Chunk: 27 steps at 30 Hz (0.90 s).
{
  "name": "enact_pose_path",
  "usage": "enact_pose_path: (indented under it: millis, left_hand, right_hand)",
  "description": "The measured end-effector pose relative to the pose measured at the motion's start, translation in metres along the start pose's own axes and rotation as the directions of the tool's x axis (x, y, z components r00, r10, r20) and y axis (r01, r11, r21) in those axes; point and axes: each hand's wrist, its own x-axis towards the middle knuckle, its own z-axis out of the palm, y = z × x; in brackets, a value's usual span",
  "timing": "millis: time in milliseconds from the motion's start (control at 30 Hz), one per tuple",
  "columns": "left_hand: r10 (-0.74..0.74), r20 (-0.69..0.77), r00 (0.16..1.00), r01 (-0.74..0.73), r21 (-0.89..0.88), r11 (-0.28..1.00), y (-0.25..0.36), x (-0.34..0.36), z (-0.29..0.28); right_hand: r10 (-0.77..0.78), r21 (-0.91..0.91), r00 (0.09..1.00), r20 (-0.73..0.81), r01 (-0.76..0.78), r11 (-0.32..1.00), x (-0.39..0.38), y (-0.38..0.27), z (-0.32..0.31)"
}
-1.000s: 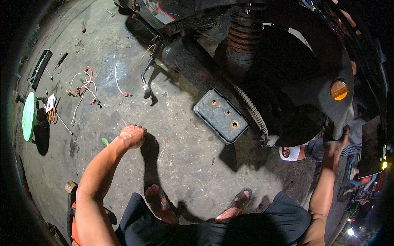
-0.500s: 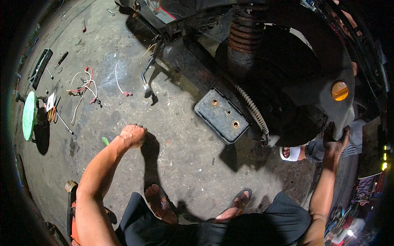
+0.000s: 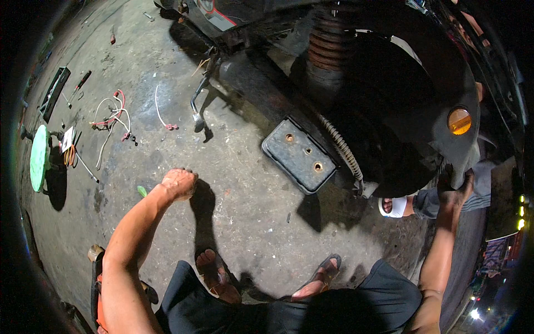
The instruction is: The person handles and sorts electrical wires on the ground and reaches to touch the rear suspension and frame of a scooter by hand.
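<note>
My left hand [image 3: 180, 183] is closed in a fist above the concrete floor, to the left of the motorbike [image 3: 250, 78]. Its fingertips are turned away, so whatever may be inside stays hidden. At the right, my right hand [image 3: 457, 189] is closed around the lower tip of the dark rear mudguard [image 3: 460, 153], which carries a round orange reflector [image 3: 459, 121]. Between my hands, low on the bike, sits a black rectangular cover [image 3: 300, 158] with several holes. Beside it runs a ribbed hose [image 3: 342, 147], and a rusty spring [image 3: 331, 50] rises above.
A metal pedal lever [image 3: 197, 111] juts from the bike. Wires [image 3: 117, 114], a screwdriver [image 3: 83, 80] and a green-topped stool [image 3: 39, 158] are at the left. Another person's foot in a white sandal [image 3: 396, 207] rests below the mudguard. An orange-and-black object [image 3: 100, 295] stands by my left arm.
</note>
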Motion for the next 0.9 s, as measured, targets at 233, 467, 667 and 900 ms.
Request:
enact_pose_path:
  millis: [233, 467, 667, 900]
  left_hand:
    - [0.008, -0.03, 1.0, -0.008, 0.005, 1.0, -0.004, 0.005, 0.007]
    - [0.053, -0.028, 0.998, -0.053, 0.024, 0.998, -0.008, 0.002, 0.01]
    - [0.005, 0.026, 1.0, -0.006, 0.068, 0.998, 0.004, 0.007, 0.001]
    - [0.046, -0.052, 0.998, -0.041, 0.089, 0.995, -0.001, 0.0, 0.01]
  right_hand:
    - [-0.272, -0.585, 0.939, 0.211, 0.344, 0.734, 0.02, 0.007, -0.03]
    - [0.176, 0.209, 0.939, -0.297, -0.116, 0.971, -0.019, -0.004, 0.047]
    - [-0.203, -0.332, 0.979, -0.019, 0.185, 0.925, -0.009, 0.003, 0.008]
    - [-0.306, -0.484, 0.951, 0.053, 0.292, 0.825, -0.019, 0.001, 0.018]
